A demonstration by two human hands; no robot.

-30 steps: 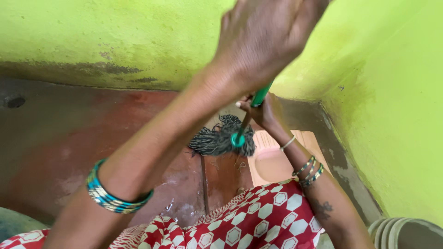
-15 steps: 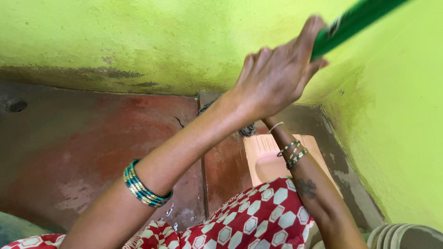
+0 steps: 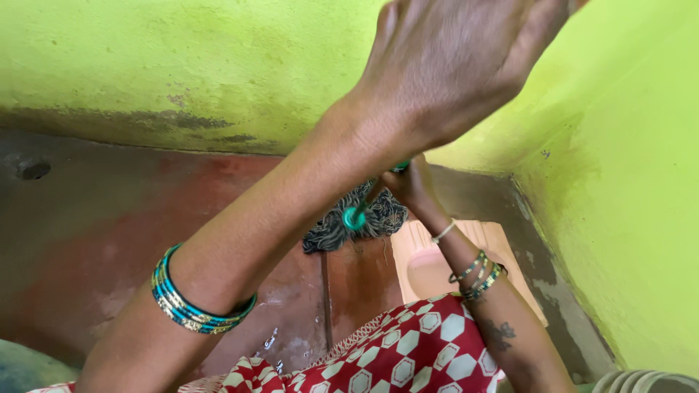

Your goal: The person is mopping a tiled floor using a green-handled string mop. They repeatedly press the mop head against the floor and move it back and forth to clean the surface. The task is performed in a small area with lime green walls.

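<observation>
A string mop with a dark grey head (image 3: 375, 218) and a green collar (image 3: 354, 217) rests on the wet red-brown floor (image 3: 109, 240) beside the wall. My left hand (image 3: 451, 65) is close to the camera at the top, fingers closed around the upper end of the mop handle, which it hides. My right hand (image 3: 411, 182) grips the green handle (image 3: 399, 167) lower down, just above the mop head. Both wrists wear bangles.
Lime green walls (image 3: 218, 65) meet in a corner at the right. An orange squat toilet pan (image 3: 429, 266) lies right of the mop head. A drain hole (image 3: 33, 169) is at far left. A ribbed grey container (image 3: 641, 380) is at bottom right. My red-and-white patterned garment (image 3: 408, 349) fills the bottom.
The mop head has come back from the wall corner toward me. My left hand rose closer to the camera, hiding the handle's top, and my right hand moved back with the handle.
</observation>
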